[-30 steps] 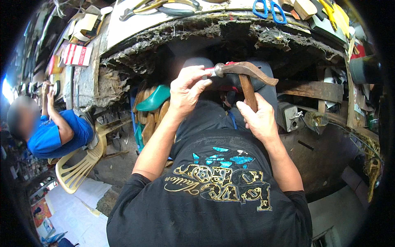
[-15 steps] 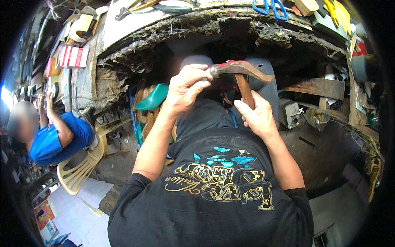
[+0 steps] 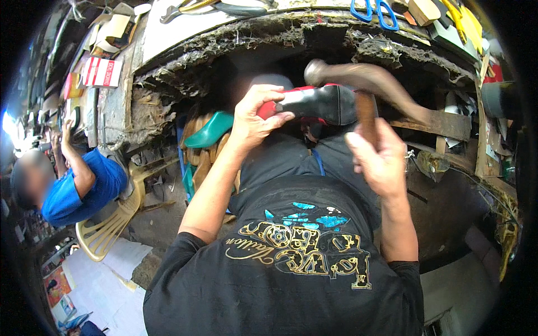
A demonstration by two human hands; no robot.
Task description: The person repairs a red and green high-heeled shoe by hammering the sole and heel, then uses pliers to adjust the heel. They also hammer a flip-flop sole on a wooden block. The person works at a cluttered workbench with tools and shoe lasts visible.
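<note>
My left hand [image 3: 255,115] is closed around one end of a black shoe with red parts [image 3: 316,105], thumb and fingers pinching it. The shoe lies sideways above my lap, its glossy black side facing up. My right hand [image 3: 384,157] grips the wooden handle of a hammer [image 3: 367,115]. The hammer's long curved metal head is smeared by motion and sits above and right of the shoe, apart from it at the round face. Part of the shoe's far end is behind the hammer handle.
A teal shoe last [image 3: 208,130] rests on several wooden ones left of my lap. On the ragged-edged bench ahead lie pliers [image 3: 241,10] and blue-handled scissors [image 3: 386,15]. A person in a blue shirt [image 3: 92,187] sits on a cream plastic chair [image 3: 109,235] at left.
My right hand has moved right, lifting the hammer away from the shoe, which shows more now. The left hand has stayed nearly in place.
</note>
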